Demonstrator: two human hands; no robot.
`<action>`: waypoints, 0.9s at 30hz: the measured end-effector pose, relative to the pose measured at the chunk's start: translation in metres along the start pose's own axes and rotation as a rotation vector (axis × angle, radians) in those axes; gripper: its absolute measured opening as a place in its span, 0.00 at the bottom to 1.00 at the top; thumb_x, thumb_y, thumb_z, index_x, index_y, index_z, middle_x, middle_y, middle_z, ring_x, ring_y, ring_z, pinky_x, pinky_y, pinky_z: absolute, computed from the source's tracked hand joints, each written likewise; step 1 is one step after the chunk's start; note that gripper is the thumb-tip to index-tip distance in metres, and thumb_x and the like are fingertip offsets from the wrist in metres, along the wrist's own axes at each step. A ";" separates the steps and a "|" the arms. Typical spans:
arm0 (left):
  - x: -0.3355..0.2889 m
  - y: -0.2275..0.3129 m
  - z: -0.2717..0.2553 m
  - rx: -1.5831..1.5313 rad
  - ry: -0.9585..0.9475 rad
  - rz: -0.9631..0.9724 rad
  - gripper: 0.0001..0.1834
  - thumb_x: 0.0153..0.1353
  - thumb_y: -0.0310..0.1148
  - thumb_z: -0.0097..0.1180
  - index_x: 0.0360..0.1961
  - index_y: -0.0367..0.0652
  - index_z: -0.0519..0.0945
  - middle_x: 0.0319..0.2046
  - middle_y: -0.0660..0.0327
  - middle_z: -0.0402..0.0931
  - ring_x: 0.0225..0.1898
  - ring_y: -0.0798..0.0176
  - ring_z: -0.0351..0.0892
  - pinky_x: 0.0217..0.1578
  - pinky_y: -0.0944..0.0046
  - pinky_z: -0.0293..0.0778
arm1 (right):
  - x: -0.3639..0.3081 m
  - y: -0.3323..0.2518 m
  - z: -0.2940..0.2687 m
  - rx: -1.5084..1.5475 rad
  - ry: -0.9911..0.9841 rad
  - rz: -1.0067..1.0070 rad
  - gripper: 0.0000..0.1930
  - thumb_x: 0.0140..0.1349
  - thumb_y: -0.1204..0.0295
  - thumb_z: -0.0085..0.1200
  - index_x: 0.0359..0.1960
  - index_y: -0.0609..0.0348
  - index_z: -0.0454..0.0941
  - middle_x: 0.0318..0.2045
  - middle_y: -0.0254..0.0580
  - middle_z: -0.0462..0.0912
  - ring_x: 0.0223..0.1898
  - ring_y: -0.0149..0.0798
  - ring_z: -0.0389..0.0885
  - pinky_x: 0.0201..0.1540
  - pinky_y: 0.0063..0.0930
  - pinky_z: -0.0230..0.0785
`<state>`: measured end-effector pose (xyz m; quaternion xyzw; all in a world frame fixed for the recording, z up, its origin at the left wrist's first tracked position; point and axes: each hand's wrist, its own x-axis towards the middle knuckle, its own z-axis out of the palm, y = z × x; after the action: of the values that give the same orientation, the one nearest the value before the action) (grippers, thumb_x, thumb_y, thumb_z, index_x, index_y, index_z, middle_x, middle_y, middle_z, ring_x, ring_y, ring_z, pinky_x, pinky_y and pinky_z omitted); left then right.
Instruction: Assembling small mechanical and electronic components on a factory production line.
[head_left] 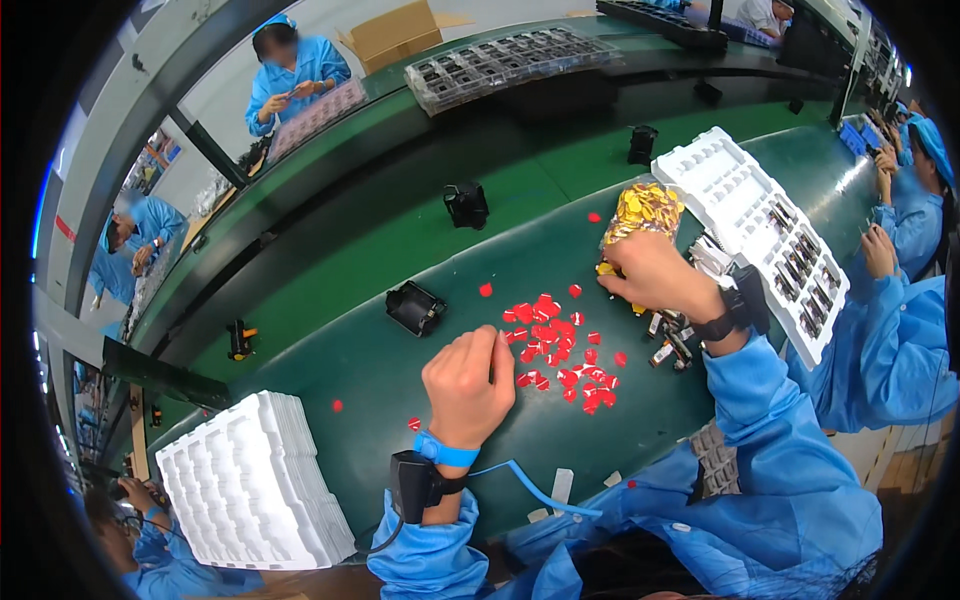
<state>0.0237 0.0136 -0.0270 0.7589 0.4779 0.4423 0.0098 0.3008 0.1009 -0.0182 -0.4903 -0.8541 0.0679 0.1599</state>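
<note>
Both hands work over the green table [385, 410] in the head view. The left hand [467, 388] has its fingers curled in and its back turned up, just left of the scattered red pieces [545, 332]; whether it pinches anything is hidden. The right hand [655, 272] reaches to the near end of the clear bag [645, 207] full of yellow pieces, its fingertips bent down beside a few yellow pieces at the bag's near edge. I cannot tell whether it has one between finger and thumb.

The step in hand looks like picking a single small piece out from the bag. The next move seems to call for a fine pinch that separates one yellow piece without dragging others out, then a clear lift past the small metallic parts [662, 354] lying near the right wrist. The white tray [700, 170] beyond the bag holds more such parts at its near end. A black housing [415, 308] sits apart, beyond the left hand.
</note>
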 end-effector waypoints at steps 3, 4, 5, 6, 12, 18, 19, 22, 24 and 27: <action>-0.001 -0.001 0.002 -0.048 -0.038 0.010 0.04 0.55 0.21 0.60 0.29 0.38 0.77 0.18 0.57 0.73 0.19 0.53 0.74 0.21 0.58 0.67 | -0.001 0.002 0.009 -0.037 0.022 -0.078 0.08 0.50 0.72 0.58 0.22 0.65 0.78 0.21 0.56 0.79 0.28 0.60 0.80 0.34 0.48 0.72; -0.001 -0.002 0.002 -0.052 -0.044 0.019 0.03 0.57 0.21 0.60 0.29 0.37 0.77 0.18 0.58 0.74 0.18 0.58 0.76 0.20 0.61 0.68 | -0.001 0.003 0.006 -0.035 0.024 -0.076 0.08 0.50 0.72 0.58 0.22 0.65 0.78 0.21 0.56 0.79 0.28 0.60 0.80 0.34 0.48 0.72; 0.000 -0.002 0.002 -0.056 -0.050 0.028 0.03 0.58 0.21 0.60 0.30 0.37 0.78 0.18 0.58 0.76 0.17 0.62 0.78 0.19 0.65 0.69 | -0.002 0.004 0.000 0.078 0.073 -0.056 0.07 0.50 0.73 0.57 0.22 0.66 0.78 0.21 0.56 0.79 0.27 0.59 0.80 0.33 0.46 0.72; 0.000 -0.002 0.001 -0.053 -0.051 0.026 0.03 0.58 0.21 0.60 0.30 0.37 0.78 0.18 0.58 0.76 0.17 0.62 0.78 0.19 0.65 0.69 | -0.002 0.002 -0.007 0.192 0.122 -0.039 0.06 0.50 0.75 0.57 0.22 0.66 0.78 0.21 0.56 0.79 0.25 0.59 0.79 0.31 0.45 0.72; 0.001 0.008 0.003 -0.138 -0.060 -0.016 0.02 0.60 0.22 0.60 0.31 0.35 0.78 0.17 0.60 0.74 0.16 0.68 0.73 0.18 0.67 0.66 | 0.000 -0.004 -0.019 0.683 0.140 0.115 0.03 0.53 0.79 0.56 0.25 0.68 0.78 0.17 0.39 0.79 0.21 0.29 0.81 0.23 0.24 0.68; -0.006 0.018 0.007 -0.724 -0.240 -0.485 0.05 0.67 0.27 0.56 0.37 0.35 0.79 0.24 0.65 0.76 0.20 0.77 0.70 0.21 0.74 0.64 | 0.000 -0.033 -0.021 1.148 0.159 0.219 0.04 0.59 0.81 0.52 0.31 0.67 0.80 0.20 0.40 0.82 0.20 0.30 0.82 0.21 0.20 0.72; -0.005 0.020 0.003 -0.780 -0.330 -0.543 0.09 0.70 0.31 0.53 0.42 0.35 0.78 0.28 0.62 0.78 0.22 0.74 0.73 0.22 0.74 0.66 | 0.000 -0.044 -0.017 1.302 0.100 0.169 0.04 0.60 0.81 0.53 0.32 0.68 0.80 0.22 0.42 0.82 0.21 0.32 0.83 0.22 0.22 0.74; 0.003 0.031 0.008 -1.107 -0.427 -0.726 0.11 0.71 0.35 0.54 0.43 0.38 0.77 0.24 0.63 0.79 0.19 0.74 0.73 0.20 0.73 0.64 | -0.008 -0.062 -0.008 1.539 -0.072 0.049 0.05 0.64 0.80 0.56 0.35 0.72 0.79 0.26 0.49 0.83 0.26 0.39 0.85 0.28 0.28 0.80; 0.001 0.027 0.010 -1.217 -0.441 -0.748 0.13 0.72 0.38 0.51 0.46 0.37 0.75 0.27 0.59 0.80 0.21 0.71 0.77 0.20 0.73 0.67 | -0.013 -0.068 -0.003 1.561 -0.102 0.004 0.05 0.64 0.81 0.55 0.36 0.73 0.79 0.28 0.51 0.84 0.28 0.40 0.86 0.30 0.30 0.81; 0.002 0.025 0.009 -1.391 -0.308 -0.816 0.11 0.73 0.35 0.50 0.42 0.35 0.76 0.26 0.57 0.79 0.20 0.69 0.77 0.19 0.72 0.67 | -0.013 -0.068 -0.003 1.620 -0.156 -0.054 0.04 0.62 0.82 0.54 0.35 0.73 0.80 0.30 0.51 0.83 0.30 0.40 0.86 0.33 0.31 0.82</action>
<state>0.0480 0.0051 -0.0204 0.3981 0.3259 0.4899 0.7038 0.2520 0.0550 0.0010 -0.1957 -0.5600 0.6948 0.4065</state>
